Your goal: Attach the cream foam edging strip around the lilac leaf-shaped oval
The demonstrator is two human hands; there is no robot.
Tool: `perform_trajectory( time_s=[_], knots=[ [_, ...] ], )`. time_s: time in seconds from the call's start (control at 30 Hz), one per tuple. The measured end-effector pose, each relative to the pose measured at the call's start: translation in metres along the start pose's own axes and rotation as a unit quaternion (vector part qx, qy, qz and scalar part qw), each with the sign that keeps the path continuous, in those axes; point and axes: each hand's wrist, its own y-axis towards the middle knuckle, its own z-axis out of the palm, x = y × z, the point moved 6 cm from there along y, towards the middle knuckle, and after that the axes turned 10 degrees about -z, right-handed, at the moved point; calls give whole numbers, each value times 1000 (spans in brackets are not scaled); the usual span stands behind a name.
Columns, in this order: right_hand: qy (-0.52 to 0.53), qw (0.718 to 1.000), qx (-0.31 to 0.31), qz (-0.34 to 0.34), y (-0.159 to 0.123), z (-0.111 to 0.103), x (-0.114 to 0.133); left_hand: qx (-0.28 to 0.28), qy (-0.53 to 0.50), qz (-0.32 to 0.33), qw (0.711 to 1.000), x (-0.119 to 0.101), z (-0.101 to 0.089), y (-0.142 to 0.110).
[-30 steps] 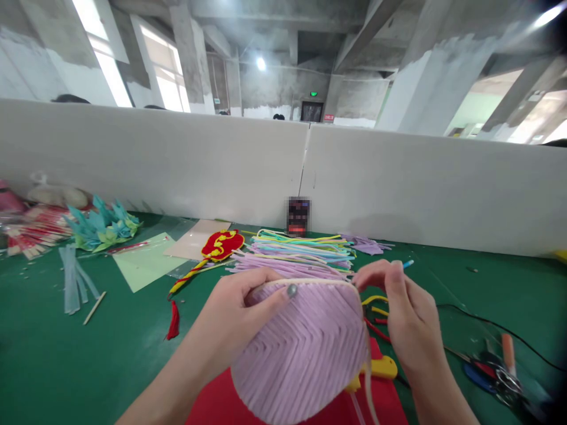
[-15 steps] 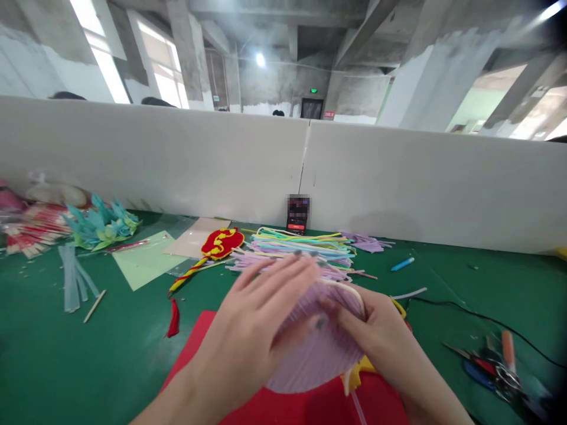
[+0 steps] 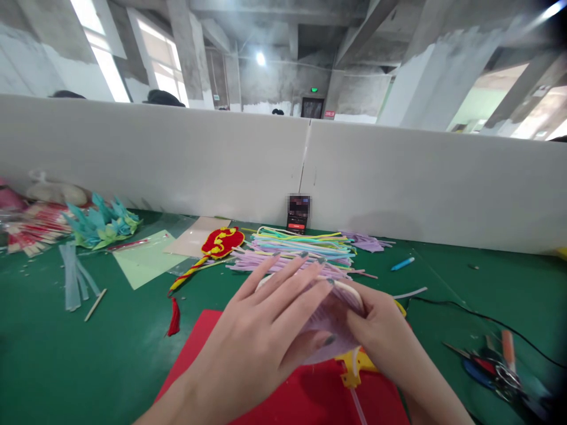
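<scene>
A lilac fan-shaped woven piece point(image 3: 339, 307) with a cream rim lies low over a red sheet point(image 3: 305, 395) on the green table. My left hand point(image 3: 266, 324) lies flat on top of it, fingers stretched out and spread, covering most of it. At the piece's right edge, my right hand point(image 3: 381, 336) has its fingers closed on the rim. A yellow part point(image 3: 354, 366) sticks out under the piece.
A pile of pastel strips point(image 3: 301, 248) lies just behind the hands. A red-and-yellow ornament point(image 3: 221, 242), green paper point(image 3: 144, 260) and teal paper flowers point(image 3: 101, 221) sit to the left. A blue pen point(image 3: 402, 263), black cable point(image 3: 478, 319) and tools point(image 3: 496, 366) lie right. White partition point(image 3: 398, 183) behind.
The lilac piece went from held upright facing me to lying down over the red sheet. My left hand moved from gripping its top edge to lying flat on it.
</scene>
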Motion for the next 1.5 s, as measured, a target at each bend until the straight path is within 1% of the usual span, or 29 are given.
perform_trajectory(
  time_s=[0.17,0.4,0.67,0.8,0.9,1.07,1.27,1.5],
  knots=[
    [10,1000,-11,-12,0,-4,-2,7,0,28,1000,-7,0,-2],
    [13,999,-7,-30,1,-5,-2,25,-3,26,999,-7,4,-2],
    [30,999,-2,-31,1,-5,-3,18,4,34,999,-7,2,-2],
    [39,999,-4,-32,2,-4,-3,3,18,36,999,-8,2,-2],
    [37,999,-3,-22,1,-3,-3,-1,22,37,999,-10,1,-2],
    [60,998,-10,7,0,-3,-2,16,31,36,999,-9,4,-2],
    [60,998,-12,1,0,-4,1,22,34,35,999,-10,6,-2],
    [91,994,1,55,-2,0,-6,-12,39,45,998,-10,3,-3]
  ],
)
